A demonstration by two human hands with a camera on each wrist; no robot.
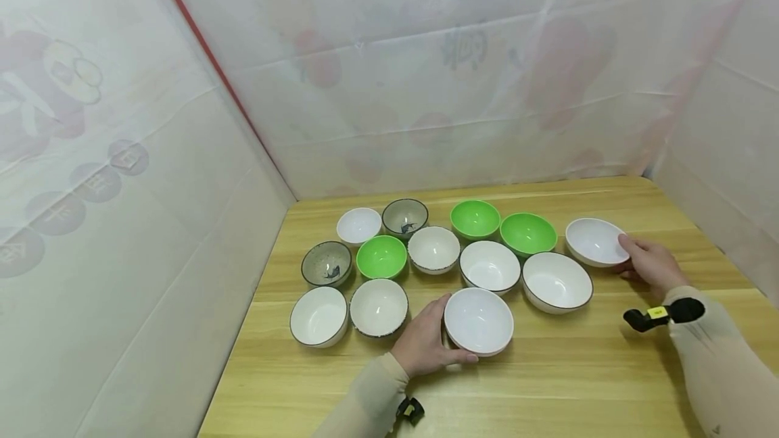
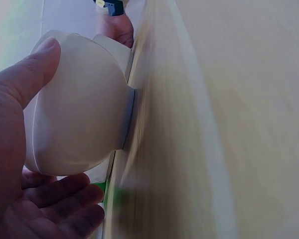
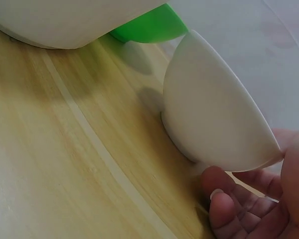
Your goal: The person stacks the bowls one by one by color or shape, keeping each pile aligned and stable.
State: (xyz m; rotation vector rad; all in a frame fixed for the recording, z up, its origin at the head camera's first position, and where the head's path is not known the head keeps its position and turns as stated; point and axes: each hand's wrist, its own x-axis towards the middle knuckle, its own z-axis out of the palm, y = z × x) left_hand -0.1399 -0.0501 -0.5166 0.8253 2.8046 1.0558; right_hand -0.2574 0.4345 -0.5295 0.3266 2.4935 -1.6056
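Note:
Near the front of the group of bowls, my left hand (image 1: 427,342) holds a white bowl (image 1: 479,320) from its left side. In the left wrist view the thumb lies against this bowl's wall (image 2: 79,104), the fingers are curved at the other side, and a line runs just under the rim; whether a second bowl is nested there I cannot tell. At the far right, my right hand (image 1: 654,265) grips another white bowl (image 1: 595,242) by its right rim. The right wrist view has that bowl (image 3: 214,104) tilted in the picture, with fingertips under its side.
Green bowls (image 1: 528,234), dark-rimmed white bowls (image 1: 556,282) and grey bowls (image 1: 326,263) stand close together on the wooden table (image 1: 548,384). A small white bowl (image 1: 359,226) is at the back left. Pale sheeting (image 1: 426,86) encloses the table's back and sides.

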